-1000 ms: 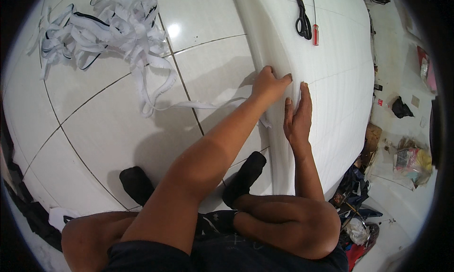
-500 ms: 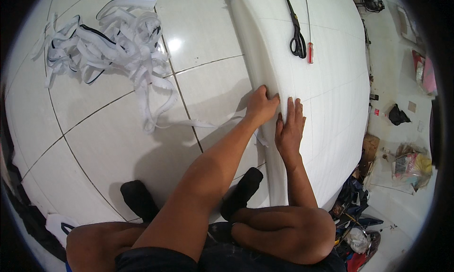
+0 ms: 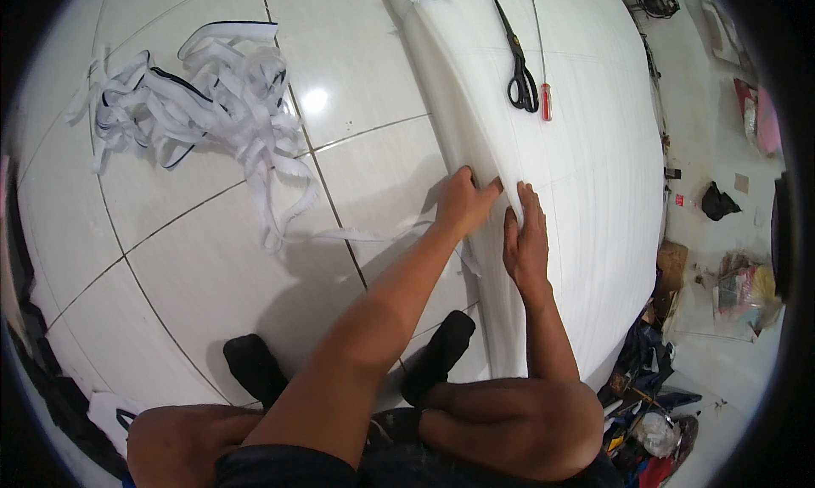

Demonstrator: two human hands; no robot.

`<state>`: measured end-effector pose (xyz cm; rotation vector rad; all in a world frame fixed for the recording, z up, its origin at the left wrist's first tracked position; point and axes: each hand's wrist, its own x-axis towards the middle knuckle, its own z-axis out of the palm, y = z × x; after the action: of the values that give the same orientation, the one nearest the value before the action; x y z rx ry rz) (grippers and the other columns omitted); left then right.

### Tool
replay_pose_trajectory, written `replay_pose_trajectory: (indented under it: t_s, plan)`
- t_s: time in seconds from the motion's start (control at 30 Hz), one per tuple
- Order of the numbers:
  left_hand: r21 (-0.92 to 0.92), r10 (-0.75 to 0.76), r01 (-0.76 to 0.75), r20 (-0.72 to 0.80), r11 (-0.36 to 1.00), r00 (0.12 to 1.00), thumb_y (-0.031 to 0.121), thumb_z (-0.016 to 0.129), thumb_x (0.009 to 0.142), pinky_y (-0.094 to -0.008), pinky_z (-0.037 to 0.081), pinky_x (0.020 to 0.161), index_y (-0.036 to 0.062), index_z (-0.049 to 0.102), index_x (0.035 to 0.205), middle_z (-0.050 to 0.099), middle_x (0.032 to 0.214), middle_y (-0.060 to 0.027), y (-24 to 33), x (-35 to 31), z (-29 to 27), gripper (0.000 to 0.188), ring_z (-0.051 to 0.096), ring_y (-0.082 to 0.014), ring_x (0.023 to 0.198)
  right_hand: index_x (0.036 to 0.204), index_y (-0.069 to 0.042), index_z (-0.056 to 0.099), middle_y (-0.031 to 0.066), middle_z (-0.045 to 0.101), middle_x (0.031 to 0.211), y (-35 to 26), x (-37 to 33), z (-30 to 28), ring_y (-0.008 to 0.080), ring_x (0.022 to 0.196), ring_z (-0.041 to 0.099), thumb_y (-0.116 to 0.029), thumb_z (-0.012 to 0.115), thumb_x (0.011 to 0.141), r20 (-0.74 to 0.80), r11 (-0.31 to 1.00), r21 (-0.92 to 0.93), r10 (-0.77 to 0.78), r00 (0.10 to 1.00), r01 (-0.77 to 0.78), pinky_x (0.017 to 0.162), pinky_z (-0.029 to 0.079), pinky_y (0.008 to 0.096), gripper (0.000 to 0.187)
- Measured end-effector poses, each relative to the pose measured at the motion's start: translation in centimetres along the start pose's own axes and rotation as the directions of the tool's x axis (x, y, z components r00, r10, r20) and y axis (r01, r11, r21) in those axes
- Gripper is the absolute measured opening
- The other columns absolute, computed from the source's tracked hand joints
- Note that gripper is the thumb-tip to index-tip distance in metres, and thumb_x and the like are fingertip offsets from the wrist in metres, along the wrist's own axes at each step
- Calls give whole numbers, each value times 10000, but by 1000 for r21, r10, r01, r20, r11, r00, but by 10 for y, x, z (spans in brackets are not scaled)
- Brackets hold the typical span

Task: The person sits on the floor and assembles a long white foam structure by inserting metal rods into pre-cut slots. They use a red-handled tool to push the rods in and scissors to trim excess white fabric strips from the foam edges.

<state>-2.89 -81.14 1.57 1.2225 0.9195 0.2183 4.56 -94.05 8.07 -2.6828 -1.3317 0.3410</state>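
Note:
A large white slab [image 3: 590,208], like a mattress with a cloth-like cover, lies along my right side. My left hand [image 3: 465,204] curls closed around its near left edge, thumb toward the right. My right hand [image 3: 528,242] lies on the top beside that edge, fingers stretched out and thumb apart. From a tangled heap of white strips with dark edging [image 3: 204,98] on the floor, one strip [image 3: 361,234] runs to under my left hand. Its frayed end [image 3: 469,259] shows just below the wrist. What the left fingertips pinch is hidden.
Black scissors [image 3: 520,76] and a red-handled screwdriver [image 3: 547,102] lie on the slab beyond my hands. My black-socked feet [image 3: 437,356] rest on the white tiled floor [image 3: 195,259]. Bags and clutter [image 3: 649,403] lie along the right, with a black cloth-like thing [image 3: 719,204] farther up.
The whole view has shifted slightly, with the heap, scissors and screwdriver lower in it. Both hands stay at the slab's edge in nearly the same pose.

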Motion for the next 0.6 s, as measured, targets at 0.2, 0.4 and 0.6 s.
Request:
replay_pose_trajectory:
  t_s: [0.2,0.4,0.6]
  plan:
    - [30,-45,44,13,999,999,312,665,856,-458,509,896,-58,629,1113,679,1072,-277,-6,12,2,451,658,-412,1028,1537,-119,292,225,363,1538,-23,1,15,438,1429,336,-7,675,828,-107,974,-227,-22,994,-3,1111,333,616,814]
    - [38,-20,19,20,999,1000,323,634,861,-460,510,901,-33,626,1089,683,1071,-264,-9,7,-5,423,652,-425,1030,1507,-162,383,252,402,1508,-13,5,24,458,1382,406,85,568,844,-128,972,-234,-31,991,1,1074,385,620,731]
    - [98,-54,46,77,994,996,351,622,850,-443,524,831,-23,619,1032,689,946,-230,-2,-1,-14,416,671,-405,905,1497,-166,411,259,378,1522,-9,3,19,451,1406,374,98,535,839,-113,981,-192,18,993,-40,1093,362,622,719]
